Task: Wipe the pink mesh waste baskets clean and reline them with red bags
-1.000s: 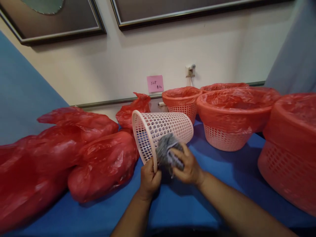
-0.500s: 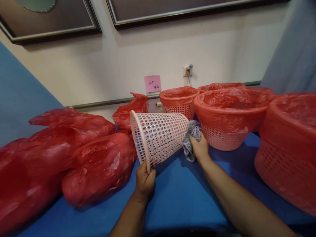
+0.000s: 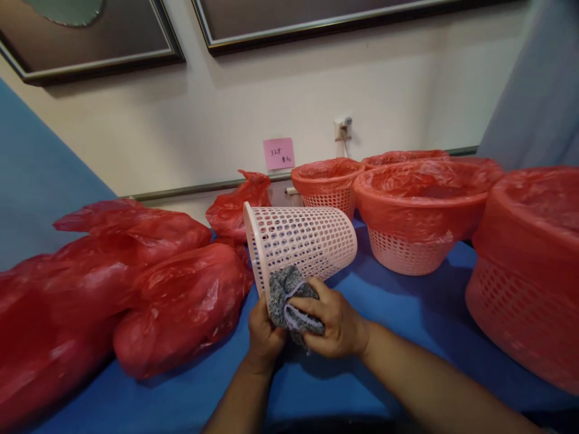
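A pale pink perforated plastic basket (image 3: 312, 238) lies on its side in front of me, its wide mouth to the left and its closed base to the right. My left hand (image 3: 265, 331) grips the rim at the lower left, fingers wrapped round it. In my right hand (image 3: 337, 319) is a bunched grey cloth (image 3: 289, 298), pressed against the basket's side close to the rim. The cloth hides part of the holes and the lower rim beside my left thumb.
Red plastic bags (image 3: 181, 307) lie in a heap on the left of the blue-covered table (image 3: 312, 392). To the right stand several baskets (image 3: 411, 244) lined with red bags. Behind, a pink note (image 3: 278, 154) and a power socket (image 3: 342, 129) are on the wall.
My right hand has brought the cloth from the basket's base leftward and nearer, to the side by the rim. My left hand has kept its grip on the rim.
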